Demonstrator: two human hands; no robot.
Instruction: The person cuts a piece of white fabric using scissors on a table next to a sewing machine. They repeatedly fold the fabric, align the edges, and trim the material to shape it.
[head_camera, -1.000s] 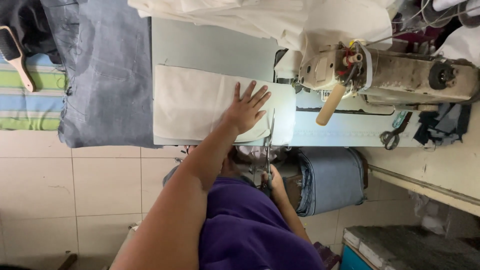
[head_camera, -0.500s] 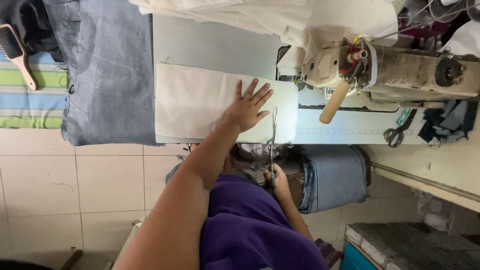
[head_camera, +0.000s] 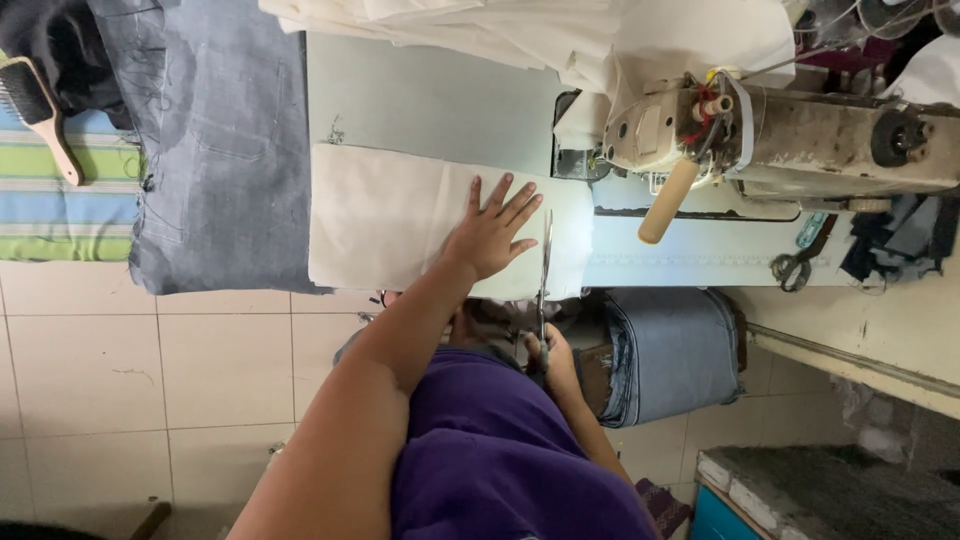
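A: Nearest, low in the frame, what do you see?

B: A purple top, and two bare arms going up from it. The right hand (head_camera: 553, 352), just below centre, is closed round the handles of one pair of scissors (head_camera: 544, 285), whose blades point up into the lower edge of the cream cloth (head_camera: 400, 215).

A: And the other hand?

B: The left hand (head_camera: 492, 232) lies flat on that cloth at centre frame, fingers spread apart, gripping nothing. The cloth itself is a single pale rectangle on the grey table (head_camera: 420, 100).

A: Any packages or labels?

B: None I can make out (only a stack of folded blue denim (head_camera: 668, 352) right of centre, under the table edge).

A: Further up?

B: One sewing machine (head_camera: 790, 140) at upper right with a wooden handle (head_camera: 667, 202), white fabric (head_camera: 520, 35) heaped along the top edge, one grey denim piece (head_camera: 215, 150) at upper left, and one wooden brush (head_camera: 40, 115) on a striped cloth (head_camera: 60, 205) at the far left.

A: Different from half a second ago?

B: Barely; the left hand has stayed flat, and the scissors sit at the same cloth edge
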